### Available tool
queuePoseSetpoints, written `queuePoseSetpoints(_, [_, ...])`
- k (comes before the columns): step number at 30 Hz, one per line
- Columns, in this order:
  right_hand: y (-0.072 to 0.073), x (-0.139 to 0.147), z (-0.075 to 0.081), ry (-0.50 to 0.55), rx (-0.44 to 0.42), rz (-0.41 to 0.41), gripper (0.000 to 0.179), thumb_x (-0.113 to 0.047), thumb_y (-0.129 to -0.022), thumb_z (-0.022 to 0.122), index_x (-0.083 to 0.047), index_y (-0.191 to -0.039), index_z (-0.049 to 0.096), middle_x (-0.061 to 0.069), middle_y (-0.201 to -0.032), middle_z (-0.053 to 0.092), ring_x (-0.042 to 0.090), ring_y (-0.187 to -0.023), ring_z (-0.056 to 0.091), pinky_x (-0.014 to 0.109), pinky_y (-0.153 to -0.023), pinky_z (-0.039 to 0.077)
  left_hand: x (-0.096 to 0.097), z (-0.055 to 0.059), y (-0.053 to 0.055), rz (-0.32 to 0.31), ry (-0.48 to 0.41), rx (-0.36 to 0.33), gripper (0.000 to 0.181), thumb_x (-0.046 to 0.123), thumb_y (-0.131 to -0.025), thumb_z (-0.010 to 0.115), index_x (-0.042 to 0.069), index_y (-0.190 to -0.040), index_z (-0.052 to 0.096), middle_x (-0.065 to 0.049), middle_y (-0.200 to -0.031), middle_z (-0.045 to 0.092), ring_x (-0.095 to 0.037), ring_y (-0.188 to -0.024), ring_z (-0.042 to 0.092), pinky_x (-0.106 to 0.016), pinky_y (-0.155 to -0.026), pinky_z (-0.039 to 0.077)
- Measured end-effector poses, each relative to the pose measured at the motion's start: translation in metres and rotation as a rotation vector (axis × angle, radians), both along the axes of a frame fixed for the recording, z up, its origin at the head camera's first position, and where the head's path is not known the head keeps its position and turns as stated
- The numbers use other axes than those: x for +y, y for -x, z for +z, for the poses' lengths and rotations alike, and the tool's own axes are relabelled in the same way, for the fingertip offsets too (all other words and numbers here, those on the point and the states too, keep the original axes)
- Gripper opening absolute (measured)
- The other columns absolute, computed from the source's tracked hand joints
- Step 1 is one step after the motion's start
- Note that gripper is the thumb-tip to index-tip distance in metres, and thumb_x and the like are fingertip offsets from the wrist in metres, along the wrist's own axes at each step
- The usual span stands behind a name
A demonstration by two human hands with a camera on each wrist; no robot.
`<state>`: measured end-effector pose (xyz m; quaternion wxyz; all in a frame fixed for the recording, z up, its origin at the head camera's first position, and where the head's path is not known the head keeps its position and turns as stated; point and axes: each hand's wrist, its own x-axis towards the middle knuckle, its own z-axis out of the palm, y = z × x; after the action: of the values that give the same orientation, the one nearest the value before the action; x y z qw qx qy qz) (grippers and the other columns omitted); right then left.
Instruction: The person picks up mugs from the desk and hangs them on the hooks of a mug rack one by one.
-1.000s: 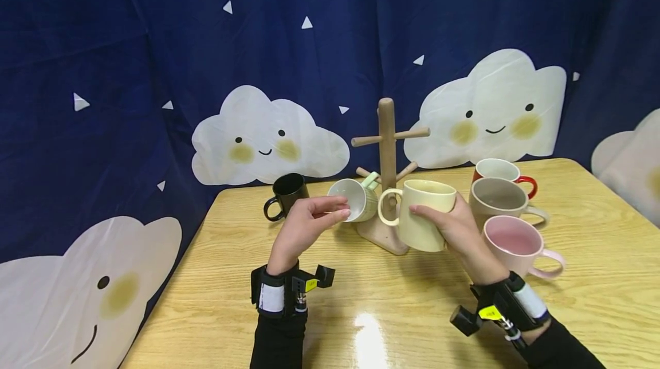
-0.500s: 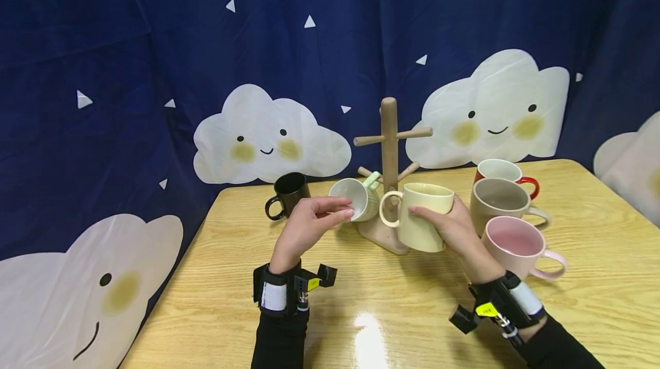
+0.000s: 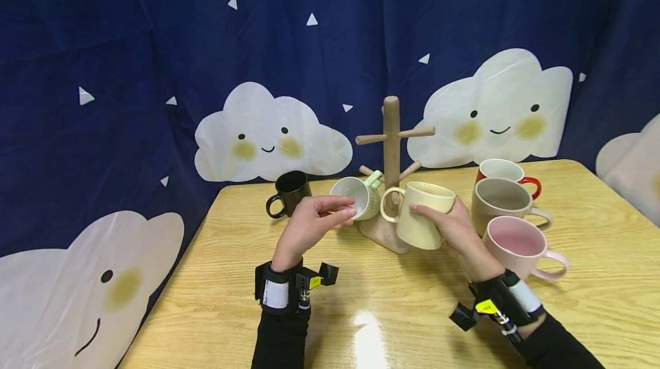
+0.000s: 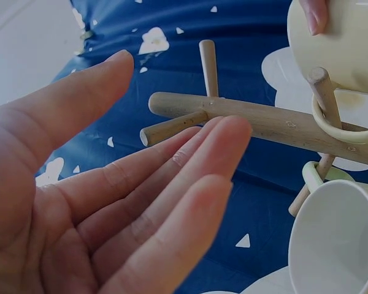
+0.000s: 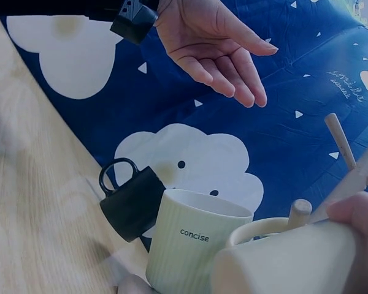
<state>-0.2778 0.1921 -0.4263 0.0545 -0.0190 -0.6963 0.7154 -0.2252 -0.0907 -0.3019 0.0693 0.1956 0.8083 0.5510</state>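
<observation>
My right hand (image 3: 461,234) grips the body of a pale yellow mug (image 3: 416,230), thumb along its side. In the left wrist view the mug's handle loops around a lower peg (image 4: 322,86) of the wooden mug rack (image 3: 392,142). A light green mug (image 5: 193,245) marked "concise" hangs by its handle from another lower peg, its mouth facing left. My left hand (image 3: 311,223) is in the air in front of the green mug's mouth, holding nothing. Its fingers are extended and the thumb stands apart from them.
A black mug (image 3: 292,188) stands at the table's back left. On the right, a red mug with white inside (image 3: 500,169), a grey-beige mug (image 3: 495,214) and a pink mug (image 3: 510,260) stand in a row. A dark blue curtain (image 3: 289,48) hangs behind the wooden table (image 3: 216,277).
The yellow mug's base has tilted slightly to the left in my right hand. My left hand stays nearly still, and the head view has shifted a little.
</observation>
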Motion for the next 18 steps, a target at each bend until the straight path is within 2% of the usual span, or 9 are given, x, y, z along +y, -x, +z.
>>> queuePoseSetpoints(4, [-0.020, -0.008, 0.030, -0.093, -0.006, 0.014, 0.064, -0.028, -0.073, 0.078, -0.009, -0.126, 0.048, -0.005, -0.105, 0.060, 0.006, -0.091, 0.060, 0.024, -0.077, 0.051, 0.001, 0.000, 0.000, 0.009, 0.008, -0.005, 0.033, 0.020, -0.089, 0.060, 0.004, -0.117, 0.062, -0.019, -0.102, 0.068, -0.018, -0.085, 0.068, -0.040, -0.083, 0.052])
queuePoseSetpoints(7, [-0.035, -0.014, 0.053, -0.154, -0.018, 0.043, 0.063, -0.026, -0.075, 0.076, -0.001, -0.125, 0.046, -0.010, -0.098, 0.059, 0.002, -0.087, 0.058, 0.022, -0.076, 0.050, 0.001, 0.000, 0.000, 0.013, 0.017, -0.009, 0.032, 0.021, -0.089, 0.060, 0.005, -0.117, 0.063, -0.016, -0.101, 0.069, -0.016, -0.084, 0.068, -0.037, -0.082, 0.052])
queuePoseSetpoints(10, [-0.040, -0.014, 0.062, -0.155, -0.054, 0.077, 0.059, -0.021, -0.079, 0.073, 0.002, -0.125, 0.045, -0.016, -0.089, 0.058, -0.001, -0.081, 0.058, 0.022, -0.072, 0.051, 0.002, 0.000, 0.000, 0.017, 0.024, -0.010, 0.032, 0.021, -0.089, 0.060, 0.005, -0.116, 0.063, -0.012, -0.098, 0.070, -0.013, -0.082, 0.067, -0.030, -0.079, 0.053])
queuePoseSetpoints(12, [-0.041, -0.013, 0.065, -0.150, -0.085, 0.100, 0.059, -0.018, -0.080, 0.071, 0.005, -0.127, 0.042, -0.016, -0.086, 0.058, -0.001, -0.079, 0.058, 0.022, -0.070, 0.051, 0.002, 0.000, 0.000, 0.017, 0.024, -0.011, 0.032, 0.020, -0.089, 0.061, 0.005, -0.116, 0.063, -0.011, -0.096, 0.071, -0.013, -0.082, 0.067, -0.031, -0.079, 0.053])
queuePoseSetpoints(18, [-0.038, -0.009, 0.065, -0.166, -0.178, 0.149, 0.069, -0.018, -0.080, 0.069, 0.010, -0.132, 0.033, -0.002, -0.096, 0.054, 0.001, -0.077, 0.055, 0.026, -0.070, 0.052, 0.003, -0.001, 0.001, 0.017, 0.024, -0.006, 0.031, 0.019, -0.089, 0.060, 0.004, -0.116, 0.063, -0.012, -0.096, 0.071, -0.012, -0.081, 0.067, -0.035, -0.080, 0.053])
